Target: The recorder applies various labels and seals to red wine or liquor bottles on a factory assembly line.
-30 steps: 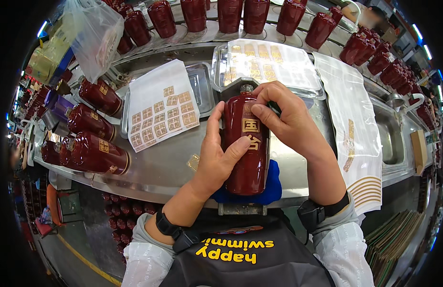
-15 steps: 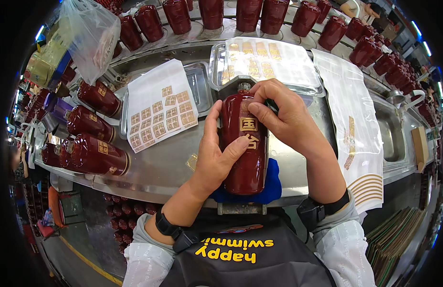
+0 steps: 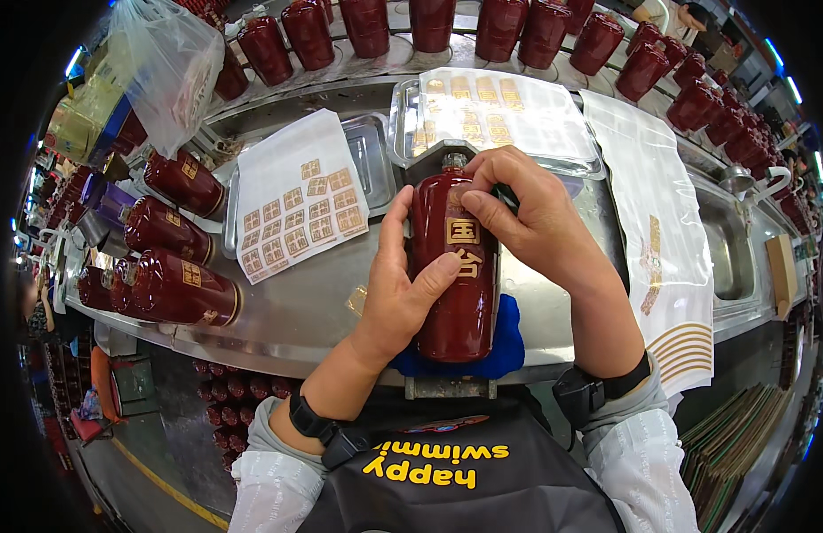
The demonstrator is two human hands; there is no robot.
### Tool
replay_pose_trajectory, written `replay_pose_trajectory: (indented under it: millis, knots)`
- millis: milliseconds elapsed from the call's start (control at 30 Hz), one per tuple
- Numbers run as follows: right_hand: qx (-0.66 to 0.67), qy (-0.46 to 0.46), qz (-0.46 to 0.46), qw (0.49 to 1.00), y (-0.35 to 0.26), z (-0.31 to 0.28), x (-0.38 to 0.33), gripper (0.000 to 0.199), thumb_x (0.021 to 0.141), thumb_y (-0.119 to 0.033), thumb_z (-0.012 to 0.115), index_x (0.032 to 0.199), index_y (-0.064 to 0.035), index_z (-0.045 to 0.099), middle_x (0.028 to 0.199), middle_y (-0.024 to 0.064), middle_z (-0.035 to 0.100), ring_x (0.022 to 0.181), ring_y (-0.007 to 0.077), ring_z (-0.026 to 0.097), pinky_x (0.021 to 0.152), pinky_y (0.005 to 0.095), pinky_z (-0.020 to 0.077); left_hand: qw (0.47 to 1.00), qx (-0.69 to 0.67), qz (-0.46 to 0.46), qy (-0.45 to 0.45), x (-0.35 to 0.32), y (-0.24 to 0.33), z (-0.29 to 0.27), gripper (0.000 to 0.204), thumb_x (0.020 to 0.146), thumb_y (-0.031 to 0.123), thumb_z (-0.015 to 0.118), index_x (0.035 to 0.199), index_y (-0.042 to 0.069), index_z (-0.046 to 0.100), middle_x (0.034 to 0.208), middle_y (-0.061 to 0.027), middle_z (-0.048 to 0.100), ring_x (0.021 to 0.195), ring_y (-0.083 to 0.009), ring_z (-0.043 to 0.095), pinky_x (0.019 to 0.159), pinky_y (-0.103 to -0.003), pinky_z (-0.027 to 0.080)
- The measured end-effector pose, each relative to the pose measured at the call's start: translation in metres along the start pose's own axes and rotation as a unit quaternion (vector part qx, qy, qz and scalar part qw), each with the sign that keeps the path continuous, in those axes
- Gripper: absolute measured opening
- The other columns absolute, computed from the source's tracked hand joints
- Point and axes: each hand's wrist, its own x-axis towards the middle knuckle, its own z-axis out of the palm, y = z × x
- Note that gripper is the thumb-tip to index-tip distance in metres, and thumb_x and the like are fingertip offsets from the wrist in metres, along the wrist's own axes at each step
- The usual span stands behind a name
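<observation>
A dark red bottle (image 3: 456,266) lay on a blue pad (image 3: 509,342) at the near edge of the metal surface (image 3: 287,306). It was grasped by the left hand (image 3: 398,293), thumb pressed on its gold label, while its shoulder was gripped by the right hand (image 3: 531,218).

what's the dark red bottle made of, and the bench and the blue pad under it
Bottle: looks like glazed ceramic or coated glass; opaque dark red with sharp glossy highlights. Which of the two, the look leaves open.
Bench: seems to be stainless steel; grey, brushed, dully reflective.
Blue pad: probably foam or cloth; matte, with soft rounded edges.
Both hands, left and right, press on the bottle.
</observation>
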Motion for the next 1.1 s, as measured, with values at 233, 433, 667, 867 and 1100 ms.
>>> replay_pose_trajectory:
  millis: [233,433,667,867,1100]
  knots:
    - [0.003,-0.001,-0.005,1.0,-0.001,-0.001,0.0,0.016,0.085,-0.011,0.068,0.088,-0.0009,0.056,0.084,0.0137,0.057,0.076,0.0298,0.057,0.069,0.0374,0.0468,1.0,0.002,0.005,0.0,0.001,-0.001,0.0,0.083,0.091,0.019,0.065,0.149,-0.005,0.011,0.141,-0.0191,0.038,0.125,-0.0223,0.045,0.105,-0.035,0.04]
    - [0.0,-0.006,0.001,1.0,0.0,-0.001,0.0,0.015,0.085,-0.01,0.068,0.088,-0.0008,0.056,0.084,0.0139,0.058,0.076,0.0296,0.058,0.068,0.0371,0.0468,0.999,0.043,0.016,0.004,0.001,-0.004,-0.003,0.083,0.09,0.021,0.066,0.149,-0.006,0.014,0.14,-0.0201,0.039,0.125,-0.0228,0.046,0.106,-0.035,0.039]
    - [0.008,0.054,0.053,0.997,-0.001,-0.001,-0.007,0.012,0.089,-0.009,0.062,0.097,0.0,0.059,0.094,0.0162,0.059,0.09,0.0319,0.06,0.08,0.0374,0.0472,0.999,0.042,0.011,0.006,-0.001,-0.004,-0.002,0.083,0.09,0.022,0.066,0.148,-0.007,0.014,0.14,-0.0203,0.04,0.125,-0.023,0.046,0.106,-0.034,0.038]
    - [0.076,0.045,0.17,0.981,-0.004,0.006,-0.045,0.048,0.091,-0.025,0.066,0.126,0.005,0.052,0.117,0.0201,0.059,0.109,0.03,0.058,0.095,0.0364,0.0448,0.999,0.046,0.019,0.005,0.0,-0.003,-0.001,0.083,0.09,0.022,0.066,0.148,-0.007,0.014,0.141,-0.0203,0.039,0.126,-0.0228,0.046,0.106,-0.035,0.038]
    - [0.152,0.022,0.227,0.962,-0.003,0.012,-0.049,0.071,0.087,-0.034,0.072,0.138,0.006,0.042,0.129,0.022,0.052,0.119,0.0307,0.053,0.101,0.0374,0.0418,0.997,0.065,0.03,0.007,0.001,-0.009,-0.007,0.082,0.091,0.022,0.066,0.148,-0.006,0.016,0.141,-0.0203,0.038,0.125,-0.0232,0.047,0.105,-0.034,0.04]
